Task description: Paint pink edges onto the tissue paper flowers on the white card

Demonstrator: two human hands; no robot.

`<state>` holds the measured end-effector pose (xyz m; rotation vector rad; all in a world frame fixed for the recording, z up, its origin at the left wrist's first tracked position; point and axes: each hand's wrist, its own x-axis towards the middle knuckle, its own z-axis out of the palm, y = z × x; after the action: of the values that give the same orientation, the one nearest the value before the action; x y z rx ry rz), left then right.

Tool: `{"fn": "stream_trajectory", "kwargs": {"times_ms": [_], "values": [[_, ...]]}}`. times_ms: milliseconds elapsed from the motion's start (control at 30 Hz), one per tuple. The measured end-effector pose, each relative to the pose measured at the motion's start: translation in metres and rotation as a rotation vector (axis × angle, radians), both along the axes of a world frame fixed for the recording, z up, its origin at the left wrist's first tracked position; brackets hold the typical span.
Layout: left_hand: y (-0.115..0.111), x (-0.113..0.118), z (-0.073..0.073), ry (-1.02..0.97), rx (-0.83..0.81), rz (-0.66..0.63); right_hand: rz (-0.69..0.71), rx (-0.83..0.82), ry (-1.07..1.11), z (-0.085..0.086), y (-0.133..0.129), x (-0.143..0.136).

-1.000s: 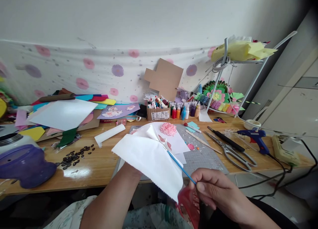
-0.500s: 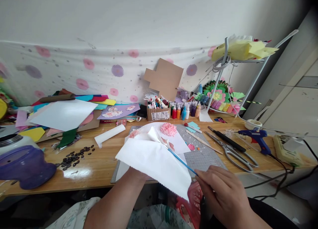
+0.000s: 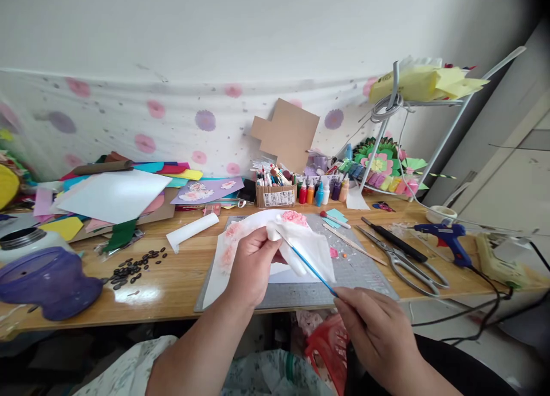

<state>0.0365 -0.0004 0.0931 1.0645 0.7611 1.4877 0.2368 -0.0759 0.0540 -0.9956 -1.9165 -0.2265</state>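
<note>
My left hand pinches a white tissue, which hangs to the right over the work sheet. My right hand grips the end of a thin blue brush, and the brush's tip meets the tissue beside my left fingertips. Under the tissue lies a white paper with pale pink patches at its left. A pink fluffy round piece shows behind the tissue. These rest on a grey cutting mat.
Black beans and a white roll lie left. Scissors and a blue glue gun lie right. Behind stand a box of pens and paint bottles. A purple container is far left.
My left hand has come out from beneath the tissue and now pinches it near the brush tip. The tissue has swung up and right, uncovering more of the paper and mat.
</note>
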Motion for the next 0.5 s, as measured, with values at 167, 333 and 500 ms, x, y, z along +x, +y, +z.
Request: {"fn": "stream_trajectory", "kwargs": {"times_ms": [167, 333, 500], "values": [[-0.009, -0.003, 0.015, 0.005, -0.036, -0.171, 0.019, -0.218, 0.148, -0.006, 0.001, -0.002], [-0.002, -0.008, 0.007, 0.068, -0.015, -0.204, 0.107, -0.585, 0.301, 0.000, -0.001, -0.002], [0.006, -0.012, 0.000, 0.085, -0.004, -0.145, 0.228, -0.889, 0.437, 0.003, -0.001, 0.001]]}}
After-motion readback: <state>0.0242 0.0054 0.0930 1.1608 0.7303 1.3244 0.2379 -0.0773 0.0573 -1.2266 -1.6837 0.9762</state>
